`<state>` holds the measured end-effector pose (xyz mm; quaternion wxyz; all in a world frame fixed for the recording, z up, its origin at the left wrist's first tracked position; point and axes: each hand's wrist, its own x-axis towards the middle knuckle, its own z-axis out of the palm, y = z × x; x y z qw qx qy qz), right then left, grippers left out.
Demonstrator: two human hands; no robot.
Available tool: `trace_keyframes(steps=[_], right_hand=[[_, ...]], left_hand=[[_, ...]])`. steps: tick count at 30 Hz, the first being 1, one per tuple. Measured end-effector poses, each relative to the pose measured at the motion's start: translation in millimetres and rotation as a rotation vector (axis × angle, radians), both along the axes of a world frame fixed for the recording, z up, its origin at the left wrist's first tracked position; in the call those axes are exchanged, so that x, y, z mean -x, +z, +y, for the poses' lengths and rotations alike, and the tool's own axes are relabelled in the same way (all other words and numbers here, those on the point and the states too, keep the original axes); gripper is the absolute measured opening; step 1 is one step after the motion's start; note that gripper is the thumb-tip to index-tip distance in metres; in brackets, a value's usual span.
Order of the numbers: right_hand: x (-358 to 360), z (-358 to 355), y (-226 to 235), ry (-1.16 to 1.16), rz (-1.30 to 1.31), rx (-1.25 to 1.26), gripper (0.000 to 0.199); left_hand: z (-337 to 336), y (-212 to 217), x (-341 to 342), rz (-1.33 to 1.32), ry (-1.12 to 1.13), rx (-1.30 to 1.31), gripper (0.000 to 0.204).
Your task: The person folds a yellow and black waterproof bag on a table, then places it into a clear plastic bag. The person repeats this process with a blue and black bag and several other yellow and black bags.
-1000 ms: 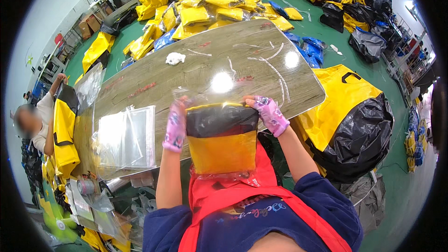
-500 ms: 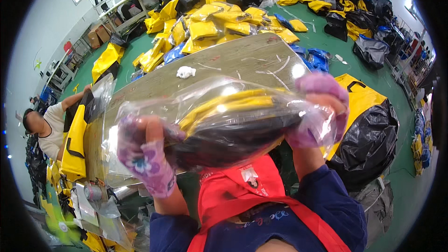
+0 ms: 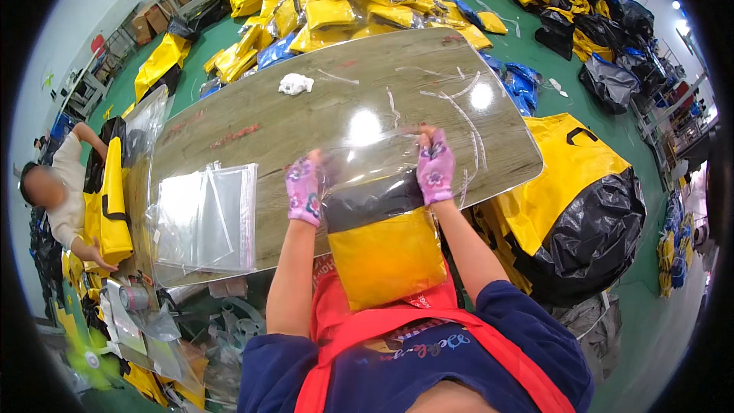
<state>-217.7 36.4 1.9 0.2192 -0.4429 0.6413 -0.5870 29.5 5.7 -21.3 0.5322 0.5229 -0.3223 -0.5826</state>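
A clear plastic bag [image 3: 365, 165] hangs between my hands at the table's near edge, its upper part stretched out. Inside it lies a folded yellow-and-black item [image 3: 386, 252] of smooth sheet material, black at the top and yellow below, resting against my red apron. My left hand [image 3: 304, 187], in a purple flowered fingerless glove, is closed on the bag's left upper corner. Gloved the same way, my right hand [image 3: 434, 167] pinches the right upper corner. Left of my arm, a stack of flat clear bags [image 3: 206, 218] lies on the table.
The wood-patterned table [image 3: 306, 126] bears a crumpled white wad [image 3: 296, 84] and thin plastic strips. Packed yellow parcels [image 3: 332, 11] are heaped behind it. A large yellow-and-black bag [image 3: 573, 199] stands at right. At left, a person [image 3: 69, 191] is beside another yellow bag [image 3: 115, 206].
My hands have lowered the plastic bag from above the table to my lap, turning its yellow side up. The person at left has moved one hand down beside the yellow bag.
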Motion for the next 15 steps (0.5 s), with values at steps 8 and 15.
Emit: trace_keyframes(steps=[8, 15], right_hand=[[-87, -48, 56, 0.662, 1.142, 0.265, 0.015], [-54, -129, 50, 0.66, 1.231, 0.048, 0.011]], left_hand=[[7, 51, -3, -0.213, -0.183, 0.182, 0.029], [7, 57, -11, 0.015, -0.153, 0.056, 0.026]])
